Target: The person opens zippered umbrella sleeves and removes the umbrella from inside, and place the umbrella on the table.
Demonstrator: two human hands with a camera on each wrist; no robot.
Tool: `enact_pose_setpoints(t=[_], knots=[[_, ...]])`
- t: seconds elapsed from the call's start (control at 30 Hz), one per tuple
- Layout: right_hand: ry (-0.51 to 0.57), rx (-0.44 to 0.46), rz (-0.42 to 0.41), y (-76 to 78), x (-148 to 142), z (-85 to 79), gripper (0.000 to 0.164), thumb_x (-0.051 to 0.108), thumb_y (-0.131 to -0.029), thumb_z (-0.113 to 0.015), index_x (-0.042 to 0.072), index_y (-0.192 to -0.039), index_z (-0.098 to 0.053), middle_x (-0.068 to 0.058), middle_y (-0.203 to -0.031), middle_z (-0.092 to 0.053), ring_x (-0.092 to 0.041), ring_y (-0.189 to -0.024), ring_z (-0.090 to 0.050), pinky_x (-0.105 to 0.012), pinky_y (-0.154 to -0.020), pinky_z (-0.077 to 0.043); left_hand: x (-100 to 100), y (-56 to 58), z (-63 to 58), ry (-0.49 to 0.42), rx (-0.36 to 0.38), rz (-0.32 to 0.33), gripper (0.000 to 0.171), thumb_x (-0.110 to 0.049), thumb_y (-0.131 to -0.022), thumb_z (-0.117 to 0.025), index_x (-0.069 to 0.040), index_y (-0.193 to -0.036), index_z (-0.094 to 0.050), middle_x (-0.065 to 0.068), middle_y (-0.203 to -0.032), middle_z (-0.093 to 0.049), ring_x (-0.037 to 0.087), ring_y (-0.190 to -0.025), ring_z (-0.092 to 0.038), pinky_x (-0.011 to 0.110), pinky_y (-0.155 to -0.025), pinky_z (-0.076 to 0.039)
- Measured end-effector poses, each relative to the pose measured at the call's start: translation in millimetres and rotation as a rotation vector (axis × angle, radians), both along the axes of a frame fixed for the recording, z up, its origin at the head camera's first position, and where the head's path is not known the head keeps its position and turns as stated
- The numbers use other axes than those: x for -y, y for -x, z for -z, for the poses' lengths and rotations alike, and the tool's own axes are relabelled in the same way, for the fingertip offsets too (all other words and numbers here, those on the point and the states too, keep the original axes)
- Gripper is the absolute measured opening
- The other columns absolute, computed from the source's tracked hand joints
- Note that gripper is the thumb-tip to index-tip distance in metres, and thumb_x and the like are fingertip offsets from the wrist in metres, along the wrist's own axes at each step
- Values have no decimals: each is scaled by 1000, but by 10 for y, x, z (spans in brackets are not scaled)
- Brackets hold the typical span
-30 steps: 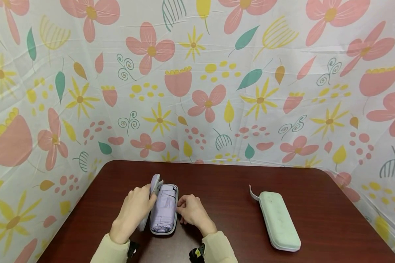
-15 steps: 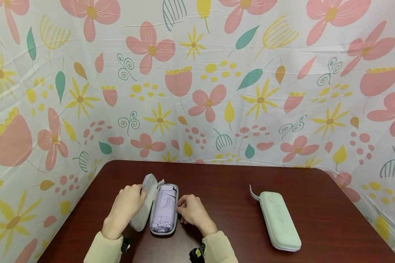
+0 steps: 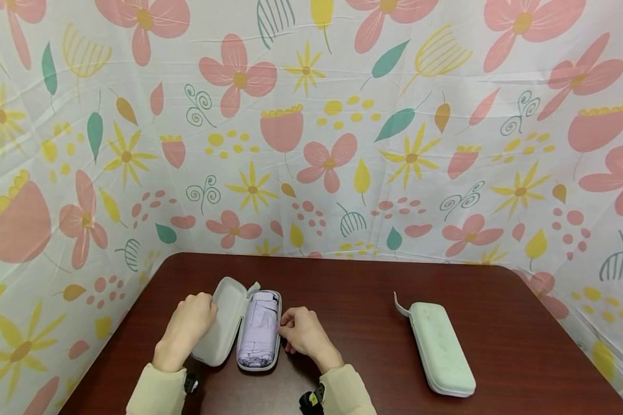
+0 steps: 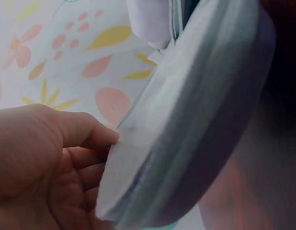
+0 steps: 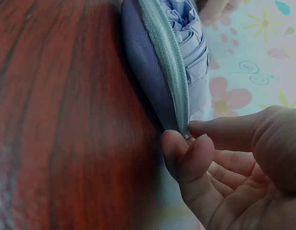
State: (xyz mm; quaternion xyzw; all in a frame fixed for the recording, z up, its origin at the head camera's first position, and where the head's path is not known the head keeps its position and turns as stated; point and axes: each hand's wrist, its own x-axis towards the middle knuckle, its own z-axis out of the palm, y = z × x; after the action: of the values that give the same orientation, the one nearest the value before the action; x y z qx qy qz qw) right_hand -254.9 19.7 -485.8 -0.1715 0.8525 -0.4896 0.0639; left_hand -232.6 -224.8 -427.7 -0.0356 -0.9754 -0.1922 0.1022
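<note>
On the left part of the table lies a lilac zippered case (image 3: 258, 369), its lid folded out to the left. A folded lilac umbrella (image 3: 258, 331) lies in its right half. My left hand (image 3: 189, 324) holds the outer edge of the pale grey-lined lid (image 3: 223, 323), thumb on the inner side in the left wrist view, the other fingers partly hidden behind it. With fingertips and thumb, my right hand (image 3: 306, 334) pinches the zippered rim (image 5: 174, 72) on the case's right side.
A mint-green case (image 3: 441, 349) with a wrist strap (image 3: 401, 306) lies closed on the right part of the dark wooden table (image 3: 353, 300). A flower-patterned cloth (image 3: 311, 144) hangs behind and beside the table.
My left hand has swung the lid left and down, from nearly upright to lying open. More of its lining shows. My right hand has stayed at the rim.
</note>
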Motion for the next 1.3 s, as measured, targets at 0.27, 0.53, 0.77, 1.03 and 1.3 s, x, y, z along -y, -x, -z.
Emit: enact_pose_setpoints(t=[0.27,0.53,0.77,1.03,1.3], knots=[[-9,5,-2,0,5,-3,5,-1,-87,-68,1,-86,-63,-9,-62,-63,-15,-40,-56,-31,-42,-48,104,60,108,-30,67,-17,39,0,-92,-46,-10,-54,-41,4,-51,-38,16,-43,-36,30,-44,-33],[-9,-1,-3,3,5,-6,5,0,-88,-68,1,-87,-64,-9,-62,-63,-15,-39,-56,-31,-41,-48,156,62,144,-23,65,-8,41,1,-89,-47,-12,-52,-38,1,-50,-35,16,-46,-35,30,-46,-33],[-2,2,-1,1,-1,4,6,0,-88,-68,2,-86,-63,-9,-62,-63,-14,-39,-56,-31,-41,-48,192,80,191,-40,97,-17,42,0,-89,-48,-14,-51,-36,-1,-50,-32,14,-45,-32,29,-46,-31],[-1,6,-2,3,-4,-1,5,0,-87,-69,1,-87,-63,-9,-63,-64,-15,-40,-56,-31,-42,-48,210,82,212,-48,122,-26,41,0,-89,-47,-13,-52,-36,-1,-50,-33,15,-45,-32,29,-46,-31],[-4,12,5,1,-3,-12,6,0,-87,-69,1,-87,-64,-8,-65,-64,-15,-40,-56,-31,-42,-48,208,81,213,-52,131,-29,42,0,-89,-47,-14,-52,-35,-1,-50,-32,15,-46,-32,29,-46,-30]])
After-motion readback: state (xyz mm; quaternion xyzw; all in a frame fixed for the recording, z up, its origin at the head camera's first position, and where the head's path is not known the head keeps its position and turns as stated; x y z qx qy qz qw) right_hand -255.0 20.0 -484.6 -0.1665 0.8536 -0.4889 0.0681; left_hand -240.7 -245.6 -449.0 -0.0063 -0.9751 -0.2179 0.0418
